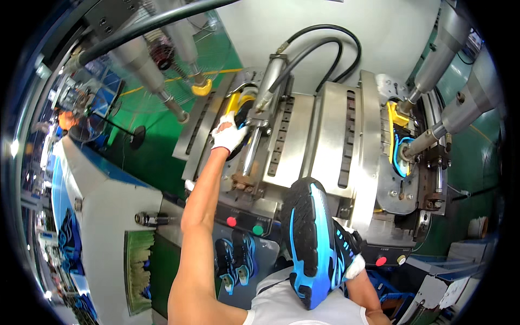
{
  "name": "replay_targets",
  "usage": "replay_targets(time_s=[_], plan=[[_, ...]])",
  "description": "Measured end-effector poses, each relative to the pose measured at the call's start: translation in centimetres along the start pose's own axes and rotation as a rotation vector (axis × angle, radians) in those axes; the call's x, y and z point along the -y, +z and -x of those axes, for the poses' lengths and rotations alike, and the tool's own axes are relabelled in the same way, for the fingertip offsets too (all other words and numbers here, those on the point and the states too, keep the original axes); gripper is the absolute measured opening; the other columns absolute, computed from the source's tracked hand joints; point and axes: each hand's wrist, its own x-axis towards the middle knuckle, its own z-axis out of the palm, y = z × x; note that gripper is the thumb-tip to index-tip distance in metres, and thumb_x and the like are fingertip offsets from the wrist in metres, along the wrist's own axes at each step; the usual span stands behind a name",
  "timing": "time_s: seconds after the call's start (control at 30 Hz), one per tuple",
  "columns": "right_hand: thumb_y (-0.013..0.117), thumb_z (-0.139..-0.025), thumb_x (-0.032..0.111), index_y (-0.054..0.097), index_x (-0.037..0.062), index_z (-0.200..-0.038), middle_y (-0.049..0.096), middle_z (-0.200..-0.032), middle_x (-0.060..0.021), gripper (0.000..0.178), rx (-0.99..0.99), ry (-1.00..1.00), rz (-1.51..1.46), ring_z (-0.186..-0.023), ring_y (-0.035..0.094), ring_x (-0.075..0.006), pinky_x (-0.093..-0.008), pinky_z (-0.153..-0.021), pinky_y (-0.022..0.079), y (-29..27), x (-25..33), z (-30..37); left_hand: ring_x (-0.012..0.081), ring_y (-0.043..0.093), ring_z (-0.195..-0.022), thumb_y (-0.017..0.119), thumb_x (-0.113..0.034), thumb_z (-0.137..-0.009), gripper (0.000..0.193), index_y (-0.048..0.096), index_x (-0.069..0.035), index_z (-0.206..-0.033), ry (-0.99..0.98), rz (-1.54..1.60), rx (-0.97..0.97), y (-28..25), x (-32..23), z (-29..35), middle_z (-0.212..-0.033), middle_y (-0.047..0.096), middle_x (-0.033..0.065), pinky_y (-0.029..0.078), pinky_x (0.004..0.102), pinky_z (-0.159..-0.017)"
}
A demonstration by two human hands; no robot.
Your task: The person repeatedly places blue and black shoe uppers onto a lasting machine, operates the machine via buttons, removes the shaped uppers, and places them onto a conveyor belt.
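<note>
**Green-floored workshop: one shoe in our right hand, our left hand at the machine**

We look over a green floor [157, 151] and a steel machine [295, 146] spread across the space ahead of us. The held shoe [311, 244] is in the near middle, between our torso and the machine, tipped so that its black and blue sole faces us. Its long axis runs fore and aft, one end toward the machine, the other toward our white top [271, 311].

Our right hand [355, 266], in a white glove, grips that shoe from its right side, by the upper; much of the grasp is hidden behind it. Our left hand [229, 135], also gloved, is well apart from the shoe, ahead and to its left, at the machine's left station. It lies over a dark piece [246, 115] beside a yellow pad [233, 102]; we cannot tell whether its fingers clasp anything. So the left hand is the nearer one to the left station, while the right is nearer to the right station, where a blue-trimmed shoe [397, 157] sits among yellow parts.

Farther out, two black and blue shoes [245, 257] stand side by side on a grey surface [268, 252], left of the held shoe, below a red button [232, 221] and a green button [258, 229].
</note>
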Motion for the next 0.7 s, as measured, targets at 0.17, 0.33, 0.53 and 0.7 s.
replay_targets(time_s=[0.17,0.33,0.53,0.7], plan=[[0.085,-0.075,0.007,0.035,-0.0005,-0.155,0.055,-0.144,-0.0175,0.094,-0.096,-0.112,-0.309,-0.125,0.059,-0.028,-0.041,-0.104,0.05,0.2,-1.3,1.1,0.039,0.061,-0.12,0.079,-0.043,-0.077,0.072,0.054,-0.011,-0.137,-0.051,-0.046,0.067,-0.9,1.3,-3.5,-0.127,0.064,0.0229,0.047,0.0479,-0.103],[0.069,-0.078,0.0,0.043,-0.0029,-0.146,0.064,-0.126,-0.0194,0.074,-0.185,0.05,-0.313,-0.106,0.069,-0.0295,-0.0408,-0.09,0.06,2.0,-0.8,0.7,0.0376,0.062,-0.12,0.079,-0.036,-0.077,0.067,0.058,-0.005,-0.132,0.109,0.194,-0.169,-11.5,2.3,2.3,-0.129,0.064,0.022,0.048,0.0437,-0.103],[0.072,-0.09,0.01,0.065,-0.002,-0.121,0.072,-0.104,-0.0119,0.034,-0.102,-0.002,-0.302,-0.087,0.072,-0.0215,-0.0375,-0.078,0.062,12.5,-0.2,-15.6,0.031,0.063,-0.119,0.083,-0.019,-0.074,0.067,0.057,0.003,-0.131,0.015,0.438,-0.359,-17.0,11.9,21.1,-0.127,0.064,0.0203,0.048,0.0391,-0.105],[0.071,-0.09,0.008,0.07,0.0061,-0.1,0.071,-0.086,-0.0075,0.01,-0.014,0.156,-0.27,-0.073,0.069,-0.0185,-0.0371,-0.059,0.055,20.4,0.2,-32.8,0.035,0.064,-0.113,0.085,-0.017,-0.07,0.06,0.061,-0.002,-0.122,-0.353,0.281,-0.324,-14.2,21.1,39.5,-0.12,0.065,0.0172,0.05,0.043,-0.098]])
